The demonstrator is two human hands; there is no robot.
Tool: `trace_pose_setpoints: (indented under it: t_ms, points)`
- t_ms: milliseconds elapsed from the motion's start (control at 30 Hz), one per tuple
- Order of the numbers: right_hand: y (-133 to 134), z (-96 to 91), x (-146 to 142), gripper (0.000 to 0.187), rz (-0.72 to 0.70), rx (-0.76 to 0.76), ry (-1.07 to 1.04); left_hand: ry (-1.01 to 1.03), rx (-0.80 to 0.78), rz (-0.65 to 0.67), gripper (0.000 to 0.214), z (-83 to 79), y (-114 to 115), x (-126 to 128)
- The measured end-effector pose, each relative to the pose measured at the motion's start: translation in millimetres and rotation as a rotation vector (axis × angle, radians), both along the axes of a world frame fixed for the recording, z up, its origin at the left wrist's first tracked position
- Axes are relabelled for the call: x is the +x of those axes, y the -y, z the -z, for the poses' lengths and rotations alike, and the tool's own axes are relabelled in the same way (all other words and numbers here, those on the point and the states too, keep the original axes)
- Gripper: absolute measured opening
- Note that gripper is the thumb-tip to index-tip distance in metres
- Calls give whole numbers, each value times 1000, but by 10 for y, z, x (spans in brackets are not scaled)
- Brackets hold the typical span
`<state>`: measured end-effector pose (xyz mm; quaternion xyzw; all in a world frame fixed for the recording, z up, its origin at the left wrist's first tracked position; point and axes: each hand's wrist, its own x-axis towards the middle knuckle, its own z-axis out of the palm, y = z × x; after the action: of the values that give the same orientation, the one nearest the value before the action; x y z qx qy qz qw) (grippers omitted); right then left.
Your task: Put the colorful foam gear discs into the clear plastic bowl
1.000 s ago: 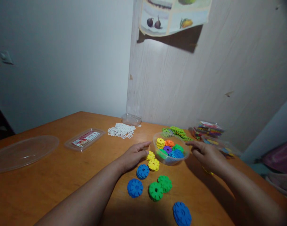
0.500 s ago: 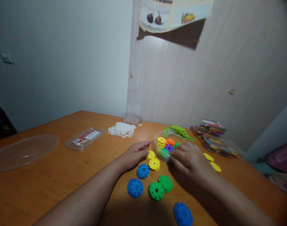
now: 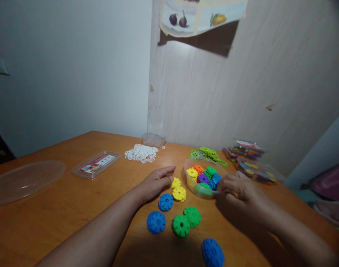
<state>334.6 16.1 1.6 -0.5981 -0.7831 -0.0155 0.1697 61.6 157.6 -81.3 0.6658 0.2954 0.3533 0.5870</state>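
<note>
A clear round plastic bowl (image 3: 197,190) holds notched discs in yellow, orange, purple, green and blue. At its right rim is my right hand (image 3: 237,189), fingers curled and closed on the edge, partly hiding it. My left hand (image 3: 157,182) lies on the table left of the bowl, fingers stretched out, its thumb beside a small yellow disc stack (image 3: 175,183). Closer to me are another yellow stack (image 3: 179,194), blue stacks (image 3: 166,202) (image 3: 156,222), green stacks (image 3: 181,226) (image 3: 192,216) and a further blue stack (image 3: 213,253).
White square frame pieces (image 3: 141,153) lie piled near a clear tray (image 3: 153,139). Labelled packaging (image 3: 97,164) and a clear oval lid (image 3: 27,181) are to the left. Behind the bowl lie green pieces (image 3: 208,154); at right stand packed boxes (image 3: 245,150) and a container of discs (image 3: 256,172).
My right hand has moved right, from over the bowl to its right rim, uncovering blue discs. The bowl has shifted right and turned a little. My left hand stays by the yellow discs.
</note>
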Motion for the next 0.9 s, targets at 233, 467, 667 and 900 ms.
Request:
trace_pose_setpoints:
  t_ms: [233, 467, 667, 900]
  points:
    - [10, 33, 59, 23, -14, 40, -63, -24, 8, -6, 56, -39, 23, -11]
    - [-27, 66, 107, 20, -14, 59, -125, -8, -9, 6, 56, -40, 23, -7]
    - [76, -50, 100, 16, -53, 193, -235, 21, -43, 22, 61, 45, -19, 10]
    - [249, 6, -399, 9, -124, -331, -244, -17, -2, -2, 58, -9, 18, 9]
